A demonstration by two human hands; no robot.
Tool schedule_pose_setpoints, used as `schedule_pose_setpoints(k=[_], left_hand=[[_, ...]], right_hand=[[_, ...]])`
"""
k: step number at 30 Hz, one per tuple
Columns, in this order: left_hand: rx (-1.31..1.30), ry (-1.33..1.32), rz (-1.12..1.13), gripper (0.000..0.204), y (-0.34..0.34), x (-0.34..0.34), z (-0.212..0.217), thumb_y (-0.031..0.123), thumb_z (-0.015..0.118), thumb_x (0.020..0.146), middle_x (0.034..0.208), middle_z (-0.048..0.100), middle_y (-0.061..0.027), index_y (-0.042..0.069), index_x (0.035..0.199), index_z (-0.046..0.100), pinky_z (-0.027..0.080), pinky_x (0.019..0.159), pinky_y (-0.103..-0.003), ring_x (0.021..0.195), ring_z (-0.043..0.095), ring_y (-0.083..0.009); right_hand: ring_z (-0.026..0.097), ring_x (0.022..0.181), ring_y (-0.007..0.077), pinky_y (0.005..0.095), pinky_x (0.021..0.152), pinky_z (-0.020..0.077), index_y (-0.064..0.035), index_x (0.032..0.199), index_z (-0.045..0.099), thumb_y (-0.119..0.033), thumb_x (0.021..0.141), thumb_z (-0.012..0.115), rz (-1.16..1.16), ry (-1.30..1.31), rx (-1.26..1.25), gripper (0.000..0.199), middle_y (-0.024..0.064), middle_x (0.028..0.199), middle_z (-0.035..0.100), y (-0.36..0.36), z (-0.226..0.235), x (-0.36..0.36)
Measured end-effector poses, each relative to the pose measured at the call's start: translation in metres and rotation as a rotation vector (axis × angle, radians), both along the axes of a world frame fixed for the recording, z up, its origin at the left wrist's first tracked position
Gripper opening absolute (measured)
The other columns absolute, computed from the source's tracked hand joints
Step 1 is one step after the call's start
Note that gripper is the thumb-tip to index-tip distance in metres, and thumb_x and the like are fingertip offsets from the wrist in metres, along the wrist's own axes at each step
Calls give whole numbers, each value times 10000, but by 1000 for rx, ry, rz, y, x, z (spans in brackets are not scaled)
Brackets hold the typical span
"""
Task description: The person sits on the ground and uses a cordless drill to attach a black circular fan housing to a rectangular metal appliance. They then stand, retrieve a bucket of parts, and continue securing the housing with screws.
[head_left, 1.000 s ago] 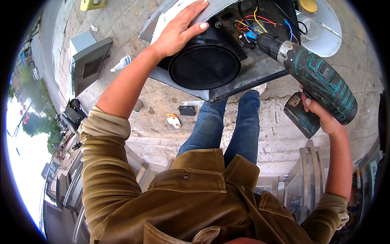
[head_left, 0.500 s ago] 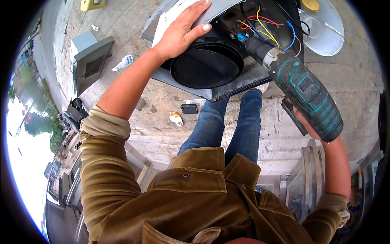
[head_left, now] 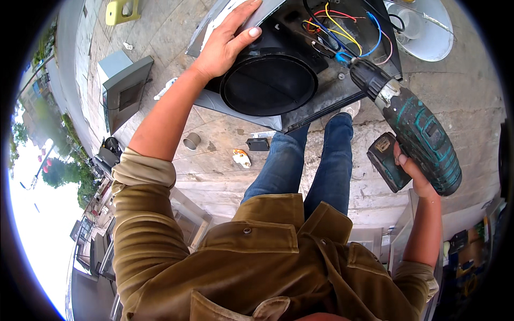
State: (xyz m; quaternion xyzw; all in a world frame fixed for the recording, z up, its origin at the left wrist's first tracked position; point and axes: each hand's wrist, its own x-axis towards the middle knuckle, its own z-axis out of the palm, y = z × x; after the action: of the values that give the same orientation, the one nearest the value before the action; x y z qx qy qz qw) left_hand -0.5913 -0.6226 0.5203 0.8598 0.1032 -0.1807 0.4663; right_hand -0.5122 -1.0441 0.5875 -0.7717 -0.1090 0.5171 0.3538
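In front of my legs stands a grey metal appliance casing (head_left: 329, 104) with a black round duct collar (head_left: 269, 85) and its inside exposed. Loose yellow, red, blue and black wires (head_left: 339, 28) run through the open part. My left hand (head_left: 218, 51) rests on the casing's upper left panel, fingers stretched out and thumb near the edge. A worn black and teal cordless drill (head_left: 423, 125) is in my right hand (head_left: 416, 172), which is wrapped round its handle. The drill's blue-tipped bit points into the casing near the wires; whether it touches anything is unclear.
A white basin (head_left: 438, 45) with a clear container lies beyond the casing at right. On the ground left are a yellow stool (head_left: 120, 12), a grey metal unit (head_left: 126, 85) and a cup (head_left: 191, 141). Near my legs lie a small black box (head_left: 258, 144) and a crumpled wrapper (head_left: 241, 158).
The drill has drawn back to the right and lower, its tip moving away from the collar. My left hand has shifted slightly left, still on the panel.
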Motion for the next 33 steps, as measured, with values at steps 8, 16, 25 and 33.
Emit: schedule_pose_setpoints(k=[8, 16, 25, 33], left_hand=[[42, 47, 85, 569, -1, -5, 4, 287, 509, 901, 1441, 308, -151, 92, 1401, 323, 142, 1111, -360, 1358, 230, -275], [593, -654, 45, 310, -40, -50, 18, 189, 572, 874, 1153, 581, -122, 20, 1133, 577, 383, 956, -341, 1090, 529, -270], [800, -293, 241, 459, -92, -144, 23, 79, 640, 810, 1274, 459, -137, 39, 1239, 480, 370, 969, -376, 1175, 452, -290], [682, -82, 368, 524, -85, -164, 11, 104, 626, 843, 1161, 506, -170, 0, 1296, 383, 486, 804, -333, 994, 560, -262]], right_hand=[[578, 920, 175, 293, 837, 467, 31, 1130, 526, 180, 669, 592, -654, 424, 169, 488, 117, 997, 613, -51, 1, -62], [593, 843, 136, 289, 772, 473, -8, 1010, 602, 109, 710, 617, -640, 368, 153, 323, 55, 891, 644, -63, 2, -103], [519, 791, 148, 296, 737, 415, -44, 929, 590, -162, 809, 614, -455, 219, 7, 170, 31, 838, 555, -68, -10, -153], [564, 829, 165, 301, 771, 441, -33, 962, 632, -117, 811, 627, -443, 124, 96, 173, 49, 879, 614, -68, -19, -178]])
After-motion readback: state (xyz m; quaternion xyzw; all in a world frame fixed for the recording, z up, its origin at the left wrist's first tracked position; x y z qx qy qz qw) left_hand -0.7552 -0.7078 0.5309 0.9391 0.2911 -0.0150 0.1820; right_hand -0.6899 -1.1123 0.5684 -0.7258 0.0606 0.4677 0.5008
